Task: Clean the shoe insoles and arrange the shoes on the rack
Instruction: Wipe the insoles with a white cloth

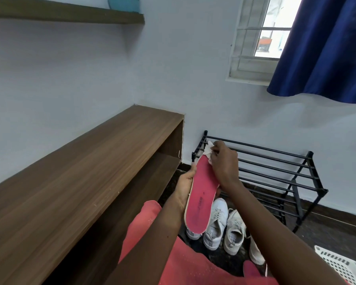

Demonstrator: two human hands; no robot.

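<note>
Above shoes (216,221), left hand (185,187) grips insole (201,194) mid-edge, right hand (224,163) cloth (209,148).

Insole (201,198): pink top, pale edge, dark smudged print; held lengthwise in the left hand (185,188). Cloth (209,150): white, crumpled, pinched at the insole's far end by the right hand (224,161). Sneakers (216,223): white, laced, on the floor before the rack (275,161), black-barred, against the wall.

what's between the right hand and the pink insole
A white cloth, in the head view: the right hand pinches it against the toe end of the pink insole, which the left hand holds.
</note>
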